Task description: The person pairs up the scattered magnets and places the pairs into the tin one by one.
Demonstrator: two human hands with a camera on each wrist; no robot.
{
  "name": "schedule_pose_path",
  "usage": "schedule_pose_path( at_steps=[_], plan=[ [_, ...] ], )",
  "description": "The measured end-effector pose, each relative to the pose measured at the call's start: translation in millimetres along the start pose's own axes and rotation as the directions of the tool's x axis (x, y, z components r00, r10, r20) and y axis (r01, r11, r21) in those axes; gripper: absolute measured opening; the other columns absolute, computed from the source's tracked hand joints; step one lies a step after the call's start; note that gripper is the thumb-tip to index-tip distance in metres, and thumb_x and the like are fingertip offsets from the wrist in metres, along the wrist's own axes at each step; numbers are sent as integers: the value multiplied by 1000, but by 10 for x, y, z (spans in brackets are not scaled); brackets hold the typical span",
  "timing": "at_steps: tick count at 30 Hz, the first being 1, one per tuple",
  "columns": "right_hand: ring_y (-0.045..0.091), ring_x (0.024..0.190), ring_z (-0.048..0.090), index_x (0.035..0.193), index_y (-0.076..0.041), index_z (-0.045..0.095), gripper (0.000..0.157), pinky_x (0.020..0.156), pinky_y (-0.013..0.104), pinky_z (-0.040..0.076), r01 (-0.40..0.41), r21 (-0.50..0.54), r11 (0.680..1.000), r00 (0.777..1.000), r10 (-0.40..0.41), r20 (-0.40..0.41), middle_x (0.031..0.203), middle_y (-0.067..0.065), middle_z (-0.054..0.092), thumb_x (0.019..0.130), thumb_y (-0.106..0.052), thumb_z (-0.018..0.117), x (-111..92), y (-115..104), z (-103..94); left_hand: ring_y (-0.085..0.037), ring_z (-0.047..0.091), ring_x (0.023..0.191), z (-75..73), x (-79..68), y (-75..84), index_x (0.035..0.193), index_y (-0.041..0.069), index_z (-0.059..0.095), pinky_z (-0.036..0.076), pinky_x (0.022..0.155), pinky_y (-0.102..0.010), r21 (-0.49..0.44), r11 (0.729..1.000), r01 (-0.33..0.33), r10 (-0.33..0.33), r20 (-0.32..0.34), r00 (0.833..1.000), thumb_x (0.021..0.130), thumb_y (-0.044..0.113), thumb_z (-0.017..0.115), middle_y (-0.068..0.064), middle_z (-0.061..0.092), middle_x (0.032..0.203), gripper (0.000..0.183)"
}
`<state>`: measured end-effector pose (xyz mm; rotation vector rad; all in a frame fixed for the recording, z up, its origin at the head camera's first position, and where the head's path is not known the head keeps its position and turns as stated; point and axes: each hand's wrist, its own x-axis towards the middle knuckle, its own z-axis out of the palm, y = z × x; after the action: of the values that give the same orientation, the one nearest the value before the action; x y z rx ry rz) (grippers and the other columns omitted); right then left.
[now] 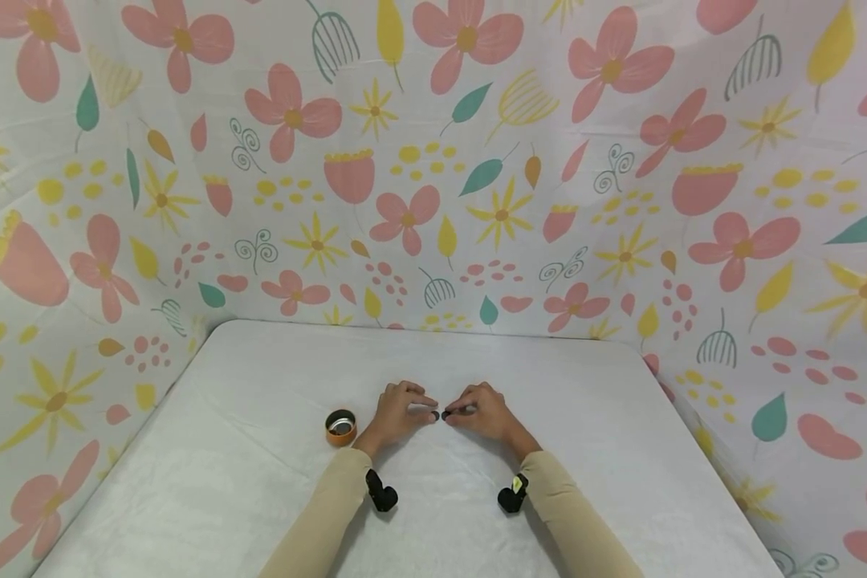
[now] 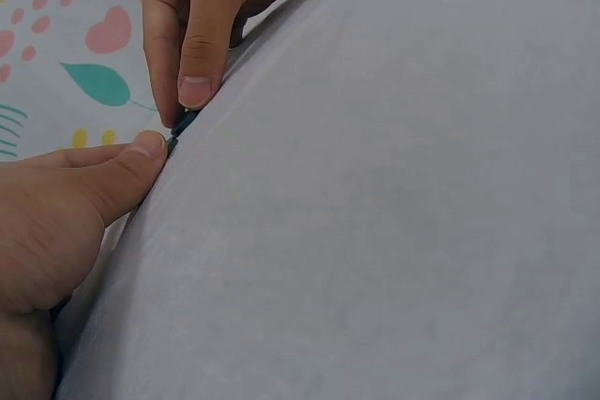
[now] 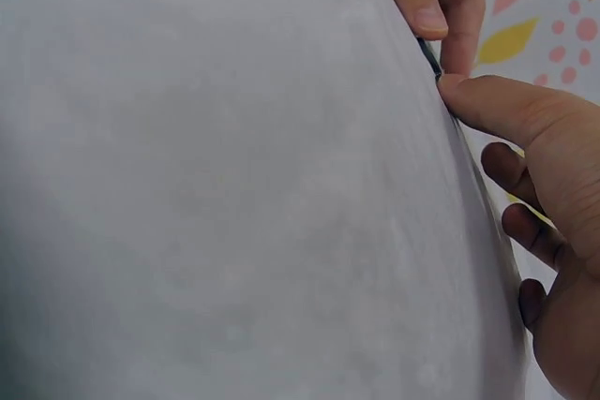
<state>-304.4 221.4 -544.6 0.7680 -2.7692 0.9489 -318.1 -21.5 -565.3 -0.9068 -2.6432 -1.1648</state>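
Note:
Over the middle of the table, my left hand (image 1: 397, 413) pinches a small black rounded piece (image 1: 436, 416) between thumb and fingers. Facing it, my right hand (image 1: 482, 411) pinches a similar small black piece (image 1: 445, 416). The two pieces sit nearly edge to edge, with the fingertips of both hands almost meeting. From the left wrist, a dark piece (image 2: 185, 123) shows under the right thumb, while the left thumb hides most of the other. The right wrist view catches only a dark sliver (image 3: 429, 53) between the hands.
Left of my left hand stands a small round orange tin (image 1: 341, 440) with a dark rim, a silvery inside and something dark in it. A white cloth covers the table (image 1: 209, 482). Flower-printed fabric (image 1: 405, 265) hangs behind and at both sides.

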Motion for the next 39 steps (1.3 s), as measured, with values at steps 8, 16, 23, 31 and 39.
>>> schedule_pose_path(
  at_steps=[8, 16, 23, 31, 39],
  plan=[
    [15, 86, 59, 107, -20, 83, 26, 77, 37, 40, 24, -9, 1000, 1000, -24, -7, 90, -11, 72, 85, -34, 86, -9, 0, 6, -35, 51, 117, -11, 1, 15, 114, 18, 80, 38, 99, -58, -20, 998, 52, -52, 17, 999, 92, 37, 76, -13, 63, 129, 30],
    [23, 106, 64, 114, -11, 80, 35, 85, 42, 55, -37, 138, 990, 997, 47, -67, 112, 0, 73, 86, -32, 84, -9, -43, -114, -31, 51, 134, -330, -194, 265, 139, 14, 64, 41, 111, -54, -121, 990, 68, -70, -12, 997, 97, 38, 72, -9, 57, 142, 49],
    [29, 113, 63, 117, -6, 78, 39, 90, 49, 56, -5, 240, 971, 996, 26, -87, 120, 6, 70, 86, -29, 85, 54, -89, -98, -24, 51, 138, -854, -548, 314, 140, 21, 64, 42, 112, -51, -155, 986, 61, -78, -109, 991, 90, 42, 79, 2, 60, 143, 56],
    [22, 106, 60, 111, -16, 82, 33, 88, 37, 50, -26, 267, 963, 1000, 24, 9, 112, 0, 70, 83, -33, 87, 153, -64, 53, -33, 46, 142, -1178, -965, -159, 144, 19, 60, 40, 111, -60, -198, 974, 114, -138, -114, 984, 85, 41, 84, -5, 54, 150, 68],
    [21, 107, 58, 104, -19, 83, 29, 91, 41, 49, -34, 169, 985, 999, 29, 31, 109, -1, 68, 80, -33, 89, 217, -46, 156, -36, 52, 135, -1134, -1142, -408, 148, 12, 55, 46, 106, -56, -249, 948, 200, -213, -27, 977, 82, 39, 87, -13, 54, 148, 78]
  ],
)
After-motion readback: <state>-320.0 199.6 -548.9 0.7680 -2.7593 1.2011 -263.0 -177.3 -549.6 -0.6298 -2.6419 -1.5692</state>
